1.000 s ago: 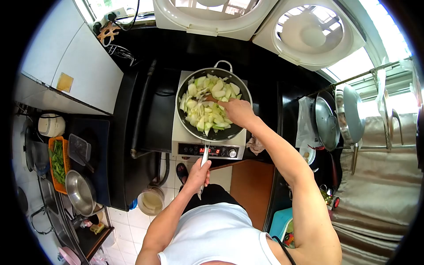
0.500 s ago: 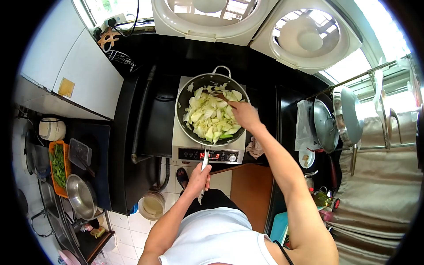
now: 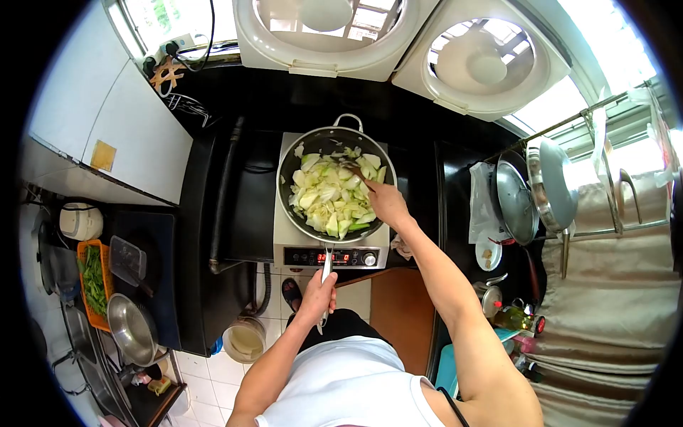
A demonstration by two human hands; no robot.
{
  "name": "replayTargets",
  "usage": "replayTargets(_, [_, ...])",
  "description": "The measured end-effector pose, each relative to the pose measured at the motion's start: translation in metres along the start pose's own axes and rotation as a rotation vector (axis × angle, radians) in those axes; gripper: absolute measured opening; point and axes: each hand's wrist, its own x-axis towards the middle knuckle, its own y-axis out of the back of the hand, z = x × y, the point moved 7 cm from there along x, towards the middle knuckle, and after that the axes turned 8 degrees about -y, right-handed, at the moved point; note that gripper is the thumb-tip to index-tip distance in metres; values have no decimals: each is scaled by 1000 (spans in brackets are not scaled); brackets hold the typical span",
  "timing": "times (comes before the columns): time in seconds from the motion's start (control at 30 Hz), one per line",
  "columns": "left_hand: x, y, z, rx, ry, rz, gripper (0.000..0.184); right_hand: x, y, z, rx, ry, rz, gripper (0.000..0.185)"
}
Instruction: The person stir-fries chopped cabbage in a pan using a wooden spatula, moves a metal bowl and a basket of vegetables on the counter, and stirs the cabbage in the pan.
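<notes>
A large dark frying pan (image 3: pixel 286 203) with a silver rim sits on the induction cooker (image 3: pixel 292 245), whose red digits are lit. Pale green chopped vegetable pieces (image 3: pixel 327 196) fill much of it. My left hand (image 3: pixel 318 297) is closed around the pan's long metal handle (image 3: pixel 327 263). Over the right side of the pan, my right hand (image 3: pixel 388 203) grips a brown wooden spatula (image 3: pixel 367 183). The spatula's far end is among the vegetables and partly hidden by them.
At left are an orange basket of green vegetables (image 3: pixel 92 274), a steel bowl (image 3: pixel 132 329) and a clear plastic container (image 3: pixel 128 257). A bucket (image 3: pixel 244 340) stands on the floor. Pan lids (image 3: pixel 517 203) hang on a rack at right, above a small white plate (image 3: pixel 489 255).
My right hand and the spatula have shifted slightly, and the vegetables are rearranged in the pan. My left hand stays on the handle. The whole view has moved a little.
</notes>
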Motion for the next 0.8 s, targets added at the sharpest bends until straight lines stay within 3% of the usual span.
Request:
replayTargets(0.23, [0,1,1,-13,-2,0,27,-38,52,13,81,-26,142,40])
replayTargets(0.4, [-5,-1,4,18,15,10,26,-34,-20,40,268,-80,91,39])
replayTargets(0.53, [-2,-1,6,-1,7,-4,28,-48,10,30,277,-116,3,42])
replayTargets(0.63, [-5,-1,7,-4,-6,-1,28,-67,39,34,252,-94,112,40])
replayTargets(0.73, [-4,0,5,-4,-7,7,28,-77,8,57,250,-263,58,41])
replayTargets(0.77, [-3,0,5,-2,0,8,28,-85,10,35,241,-127,144,42])
replayTargets(0.8, [-3,0,5,-3,-2,12,28,-87,7,31,205,-188,60,42])
